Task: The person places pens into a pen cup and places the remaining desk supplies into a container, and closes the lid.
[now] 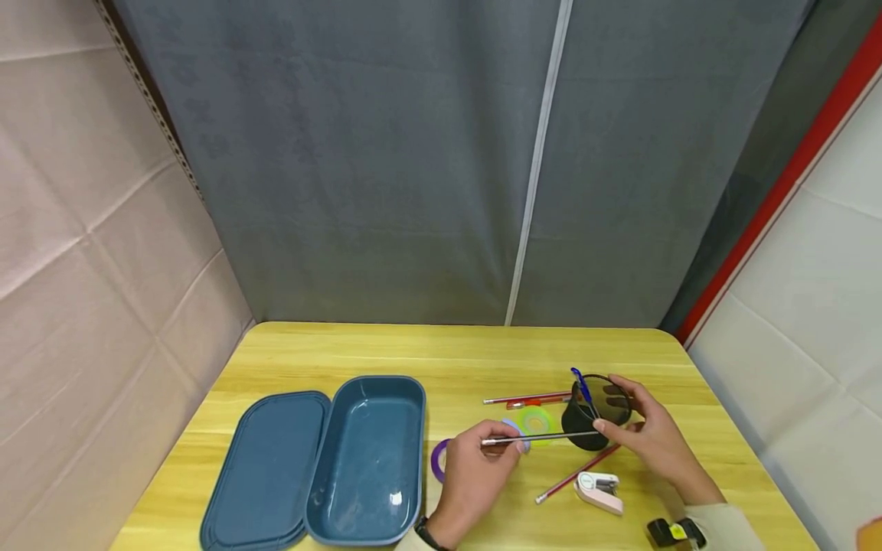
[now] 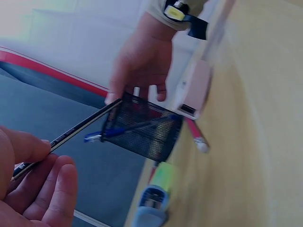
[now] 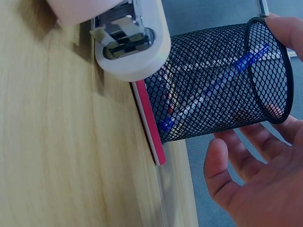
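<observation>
My left hand (image 1: 477, 468) pinches a dark striped pencil (image 1: 547, 437) between thumb and fingers, near the end with the silver band. The pencil's other end reaches the rim of a black mesh pen cup (image 1: 573, 419), beside my right thumb. With thumb and fingers about that rim, my right hand (image 1: 656, 438) holds the cup. A blue pen (image 3: 222, 80) leans inside it, clip end up by the mouth. Beneath my right hand, a red pencil (image 1: 575, 474) lies on the table by a pale pink and white stapler (image 1: 598, 491).
Left of my hands stands a blue rectangular box (image 1: 365, 467), its lid (image 1: 269, 467) flat alongside. A purple ring (image 1: 437, 461), a green ring (image 1: 536, 419) and a light-blue piece (image 2: 152, 208) lie near the left hand. Behind them are another red pencil (image 1: 513, 399) and a red-orange stick-shaped item (image 1: 534, 402).
</observation>
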{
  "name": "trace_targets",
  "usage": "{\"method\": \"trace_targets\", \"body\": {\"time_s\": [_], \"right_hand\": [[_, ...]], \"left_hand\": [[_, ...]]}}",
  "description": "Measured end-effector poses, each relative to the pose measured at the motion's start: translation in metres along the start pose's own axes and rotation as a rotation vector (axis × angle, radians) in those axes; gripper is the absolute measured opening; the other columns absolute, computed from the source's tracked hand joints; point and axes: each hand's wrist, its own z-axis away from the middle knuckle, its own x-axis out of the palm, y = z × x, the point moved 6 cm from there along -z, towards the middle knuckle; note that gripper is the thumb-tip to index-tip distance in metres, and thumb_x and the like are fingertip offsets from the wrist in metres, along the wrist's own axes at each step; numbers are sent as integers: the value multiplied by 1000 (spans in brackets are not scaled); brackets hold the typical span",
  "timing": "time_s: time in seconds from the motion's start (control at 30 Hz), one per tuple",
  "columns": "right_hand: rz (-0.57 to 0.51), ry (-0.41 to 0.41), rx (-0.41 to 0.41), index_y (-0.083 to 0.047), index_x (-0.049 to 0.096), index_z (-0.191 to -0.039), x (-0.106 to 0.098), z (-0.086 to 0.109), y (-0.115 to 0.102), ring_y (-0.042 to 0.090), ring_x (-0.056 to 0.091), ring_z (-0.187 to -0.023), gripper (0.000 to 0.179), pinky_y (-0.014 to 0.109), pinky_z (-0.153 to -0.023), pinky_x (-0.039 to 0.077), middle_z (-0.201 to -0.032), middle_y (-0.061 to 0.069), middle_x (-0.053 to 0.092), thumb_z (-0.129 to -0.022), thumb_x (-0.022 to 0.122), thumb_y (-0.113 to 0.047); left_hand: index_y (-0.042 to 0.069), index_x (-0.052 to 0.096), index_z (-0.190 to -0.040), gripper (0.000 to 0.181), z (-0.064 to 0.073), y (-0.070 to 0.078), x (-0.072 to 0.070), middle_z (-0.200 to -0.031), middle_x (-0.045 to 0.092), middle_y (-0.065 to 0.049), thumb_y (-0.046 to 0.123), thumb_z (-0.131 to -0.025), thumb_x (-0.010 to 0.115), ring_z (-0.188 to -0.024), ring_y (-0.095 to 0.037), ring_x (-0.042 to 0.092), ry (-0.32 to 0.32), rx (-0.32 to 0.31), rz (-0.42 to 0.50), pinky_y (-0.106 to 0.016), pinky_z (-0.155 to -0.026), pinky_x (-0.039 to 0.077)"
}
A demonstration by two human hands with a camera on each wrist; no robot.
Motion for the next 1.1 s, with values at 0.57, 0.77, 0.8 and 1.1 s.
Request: {"method": "trace_targets", "body": {"time_s": [0.57,0.77,0.8,1.1], "right_hand": [[-1,2,9,-16,39,-162,0,0,1,4,56,-109,82,24,-69,50,-150,19,56,-94,83,-31],[-11,7,1,-15,40,-162,0,0,-1,4,57,-108,82,25,-69,50,-149,19,57,-94,83,-29],[-8,7,2,-16,40,-162,0,0,-2,4,57,-107,82,24,-68,50,-149,19,57,-94,83,-29],[-26,-14,19,-14,38,-162,1,0,-2,-2,55,-112,83,21,-79,55,-150,20,56,-94,83,-30]], "left_hand": [[12,81,-101,15,-8,31,-9,-101,81,-7,14,-88,86,-85,-13,80,94,66,89,-26,-73,64],[13,79,-102,14,-12,37,-7,-97,82,-8,16,-90,85,-87,-16,80,121,98,130,-26,-70,63],[13,79,-102,14,-13,38,-6,-97,82,-8,16,-90,85,-87,-16,81,123,105,137,-26,-71,64],[8,78,-105,14,-21,45,7,-101,79,-10,16,-94,81,-91,-17,80,133,204,150,-29,-80,65]]}}
